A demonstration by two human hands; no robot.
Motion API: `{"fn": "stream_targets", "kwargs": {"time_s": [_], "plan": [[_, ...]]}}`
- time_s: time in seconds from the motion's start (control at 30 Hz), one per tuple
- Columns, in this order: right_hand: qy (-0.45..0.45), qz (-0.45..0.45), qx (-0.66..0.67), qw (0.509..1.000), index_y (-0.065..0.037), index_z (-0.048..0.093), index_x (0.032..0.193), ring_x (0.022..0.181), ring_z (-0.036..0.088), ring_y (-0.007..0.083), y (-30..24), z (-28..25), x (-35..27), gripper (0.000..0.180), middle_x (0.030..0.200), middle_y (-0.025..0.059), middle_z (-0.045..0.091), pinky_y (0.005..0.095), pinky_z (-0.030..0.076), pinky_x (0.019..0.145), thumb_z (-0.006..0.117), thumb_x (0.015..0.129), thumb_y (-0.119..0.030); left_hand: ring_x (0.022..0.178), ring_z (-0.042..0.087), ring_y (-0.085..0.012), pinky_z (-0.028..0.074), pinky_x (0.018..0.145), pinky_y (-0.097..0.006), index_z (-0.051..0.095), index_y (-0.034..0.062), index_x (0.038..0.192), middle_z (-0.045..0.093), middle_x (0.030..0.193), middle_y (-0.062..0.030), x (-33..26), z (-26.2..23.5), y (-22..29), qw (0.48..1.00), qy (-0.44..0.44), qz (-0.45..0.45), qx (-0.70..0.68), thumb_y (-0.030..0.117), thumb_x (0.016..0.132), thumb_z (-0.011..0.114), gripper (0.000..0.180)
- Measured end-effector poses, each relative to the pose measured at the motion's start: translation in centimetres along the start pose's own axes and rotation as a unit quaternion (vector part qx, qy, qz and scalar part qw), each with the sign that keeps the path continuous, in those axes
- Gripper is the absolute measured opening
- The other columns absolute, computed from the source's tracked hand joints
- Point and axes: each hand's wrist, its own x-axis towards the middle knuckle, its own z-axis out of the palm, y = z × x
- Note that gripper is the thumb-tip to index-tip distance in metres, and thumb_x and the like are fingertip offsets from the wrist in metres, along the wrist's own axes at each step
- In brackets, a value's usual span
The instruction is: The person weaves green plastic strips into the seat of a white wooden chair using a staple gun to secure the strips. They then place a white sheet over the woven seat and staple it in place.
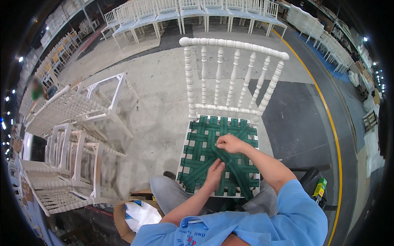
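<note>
A white chair with a turned-spindle back (236, 78) stands before me. Its seat is a lattice of woven green webbing straps (197, 153), with more straps running diagonally across. My right hand (231, 144) is closed in a pinch at the bent upper end of a loose green strap (234, 168), near the seat's middle. That strap slants down to the seat's near right edge. Just below, my left hand (214, 174) has its fingers closed around the webbing where diagonal straps cross. The fingertips of both hands are partly hidden.
White chair frames (78, 106) lie stacked at my left. Beside my left leg is a cardboard box (120, 219) with white wrapping. A green-and-yellow box (320, 187) sits at my right. Rows of white chairs (193, 12) stand at the back. A person (37, 92) is far left.
</note>
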Motion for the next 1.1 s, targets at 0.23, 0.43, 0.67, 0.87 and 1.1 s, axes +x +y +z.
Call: {"fn": "stream_targets", "kwargs": {"time_s": [0.23,0.43,0.67,0.87,1.1], "plan": [[0.041,0.047,-0.061,0.996,-0.005,0.074,0.098,0.089,0.071,0.0298,3.1,-0.2,10.7,0.016,0.094,0.0141,0.075,0.0423,0.055,0.08,0.073,0.09,-0.018,0.116,0.064,-0.0393,0.05,0.1,-0.045,0.064,0.0009,0.129,0.068,0.124,-0.0199,14.1,-8.5,8.5,0.806,0.17,0.286,0.489,0.02,0.102,0.056,0.033],[0.16,0.049,-0.08,0.983,-0.006,0.076,0.096,0.093,0.07,0.0355,4.1,1.4,18.1,0.014,0.095,0.017,0.071,0.044,0.055,0.084,0.074,0.088,-0.017,0.131,0.055,-0.0387,0.043,0.108,-0.048,0.058,0.0069,0.14,0.06,0.143,-0.015,18.2,-9.0,7.1,0.738,0.185,0.341,0.552,0.022,0.102,0.055,0.04],[0.203,0.029,-0.111,0.972,-0.009,0.076,0.094,0.103,0.066,0.0356,4.7,2.7,19.9,0.011,0.101,0.0156,0.068,0.0469,0.052,0.091,0.073,0.088,-0.018,0.142,0.045,-0.0386,0.03,0.116,-0.058,0.062,0.0233,0.142,0.056,0.152,0.0016,18.3,-8.7,6.4,0.678,0.149,0.294,0.656,0.037,0.103,0.054,0.042],[0.217,0.051,-0.092,0.971,-0.011,0.076,0.096,0.104,0.066,0.0348,3.8,3.5,20.0,0.013,0.101,0.0126,0.068,0.0471,0.051,0.09,0.073,0.088,-0.02,0.144,0.043,-0.0375,0.028,0.117,-0.059,0.071,0.0267,0.131,0.06,0.148,0.0057,18.2,-9.1,6.2,0.662,0.133,0.266,0.688,0.042,0.103,0.053,0.037],[0.265,0.037,-0.049,0.962,-0.007,0.073,0.107,0.092,0.068,0.0335,3.6,2.4,19.4,0.026,0.092,0.0129,0.069,0.0451,0.053,0.083,0.078,0.085,-0.018,0.141,0.046,-0.0382,0.031,0.116,-0.06,0.072,0.0272,0.13,0.062,0.146,0.0062,18.6,-8.7,6.8,0.668,0.125,0.271,0.682,0.041,0.103,0.053,0.036]]}}
